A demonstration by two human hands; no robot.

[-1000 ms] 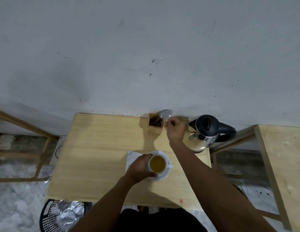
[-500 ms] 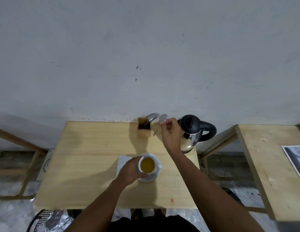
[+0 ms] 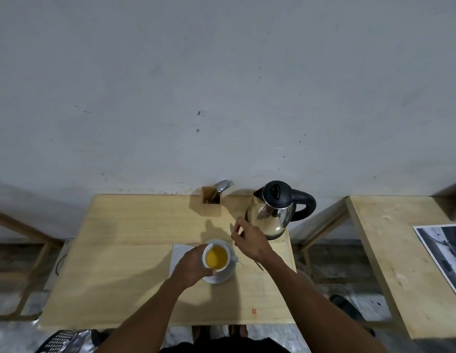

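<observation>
From my remote seat, nearest the camera on the left I see a black mesh basket [image 3: 59, 338] with crumpled foil in it, just below the front edge of the wooden table [image 3: 115, 289]. On the table, the left hand [image 3: 190, 263] wraps its fingers round the left side of a white cup [image 3: 216, 256], which is about full of amber tea [image 3: 214, 259]. The cup stands on a white saucer [image 3: 225, 275], and a white napkin [image 3: 179, 250] lies under the saucer's left edge.

Just right of the cup, the right hand [image 3: 250, 242] pinches a teaspoon [image 3: 232, 228] between thumb and fingertips, its other fingers loosely curled. I read the spoon's long axis as a diagonal: the bowl points up-left, away from me, and the handle tip shows below the wrist towards the table's right edge. The spoon is above the tabletop, close to the cup but apart from it.

Farther back stand a steel kettle [image 3: 272, 215], black lid closed, spout facing left, and a wooden cutlery holder [image 3: 211, 208] with a spoon and a fork [image 3: 223, 186] leaning right. A second table [image 3: 400, 263] to the right carries a printed photo [image 3: 443, 253]
</observation>
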